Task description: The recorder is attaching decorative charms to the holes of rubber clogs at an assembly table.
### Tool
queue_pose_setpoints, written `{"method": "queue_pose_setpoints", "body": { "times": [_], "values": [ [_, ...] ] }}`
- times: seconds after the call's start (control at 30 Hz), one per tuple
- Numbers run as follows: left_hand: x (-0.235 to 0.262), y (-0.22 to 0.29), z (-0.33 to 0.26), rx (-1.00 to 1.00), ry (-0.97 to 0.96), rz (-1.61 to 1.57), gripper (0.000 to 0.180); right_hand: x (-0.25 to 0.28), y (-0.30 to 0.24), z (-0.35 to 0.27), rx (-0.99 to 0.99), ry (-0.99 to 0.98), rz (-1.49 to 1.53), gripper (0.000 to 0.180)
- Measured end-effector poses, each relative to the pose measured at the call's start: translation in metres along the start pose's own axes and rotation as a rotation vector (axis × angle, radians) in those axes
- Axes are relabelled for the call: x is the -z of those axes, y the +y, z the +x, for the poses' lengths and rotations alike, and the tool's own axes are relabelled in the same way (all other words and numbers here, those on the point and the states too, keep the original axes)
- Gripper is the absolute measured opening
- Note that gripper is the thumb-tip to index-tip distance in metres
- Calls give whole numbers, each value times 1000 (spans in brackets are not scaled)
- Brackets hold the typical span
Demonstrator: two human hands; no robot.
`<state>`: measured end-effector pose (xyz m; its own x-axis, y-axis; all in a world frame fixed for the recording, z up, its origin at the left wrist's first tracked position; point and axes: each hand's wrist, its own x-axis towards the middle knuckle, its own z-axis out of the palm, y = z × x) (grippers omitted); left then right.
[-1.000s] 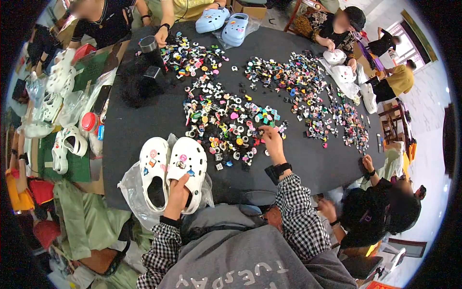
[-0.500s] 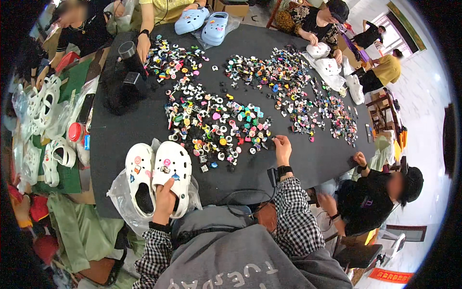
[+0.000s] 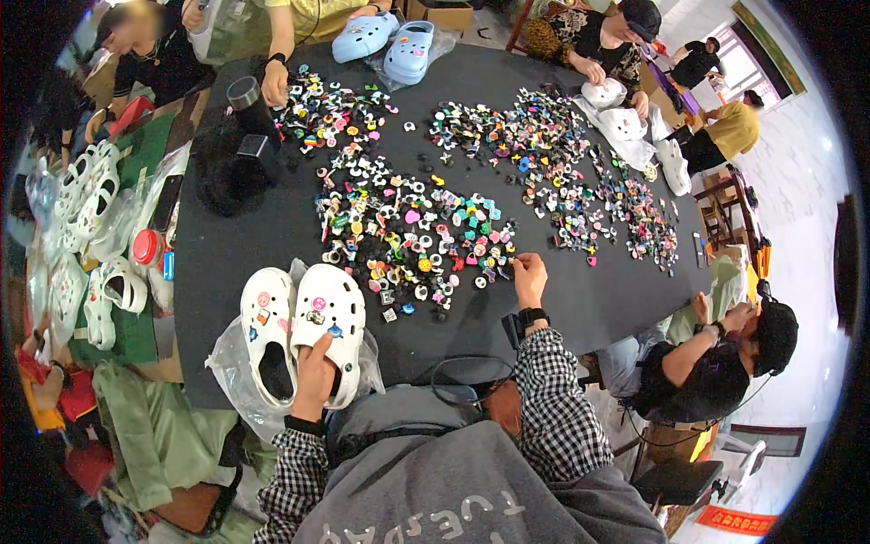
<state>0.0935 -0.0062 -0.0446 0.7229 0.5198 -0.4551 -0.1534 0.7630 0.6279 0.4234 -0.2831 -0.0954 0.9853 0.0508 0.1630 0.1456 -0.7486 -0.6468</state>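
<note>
A pair of white clogs lies side by side at the near left of the table, over a clear plastic bag (image 3: 233,376). My left hand (image 3: 314,374) is closed on the opening edge of the right clog (image 3: 331,295), thumb on top. Small colourful charms dot the toes of that clog and the left clog (image 3: 265,304). At the right edge of a heap of loose shoe charms (image 3: 412,238), my right hand (image 3: 530,276) has thumb and forefinger pinched together. Whatever is between those fingertips is too small to make out.
More charm heaps (image 3: 517,131) spread over the dark table (image 3: 580,308). Light blue clogs (image 3: 408,54) stand at the far side, and a black cylinder (image 3: 245,95) at the far left. More white clogs (image 3: 118,286) fill a green side table. Co-workers sit around, one close on my right (image 3: 689,363).
My right hand has shifted slightly left against the charms, still pinched. My left hand keeps its hold on the clog. The co-worker on my right has raised both hands toward the head.
</note>
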Motion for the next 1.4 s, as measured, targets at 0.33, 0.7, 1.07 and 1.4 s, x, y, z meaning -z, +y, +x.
{"method": "queue_pose_setpoints", "body": {
  "times": [0.33,0.7,1.07,1.4],
  "values": [
    [7,-2,2,58,15,-17,44,4,-52,-21,194,-119,208,12],
    [-3,2,-2,24,26,-21,43,-38,-130,-69,468,-480,220,28],
    [-4,2,-3,-1,12,33,42,-37,-125,-80,383,-443,197,35],
    [-7,4,-1,26,47,19,41,-7,-63,-58,181,-223,95,39]
  ]
}}
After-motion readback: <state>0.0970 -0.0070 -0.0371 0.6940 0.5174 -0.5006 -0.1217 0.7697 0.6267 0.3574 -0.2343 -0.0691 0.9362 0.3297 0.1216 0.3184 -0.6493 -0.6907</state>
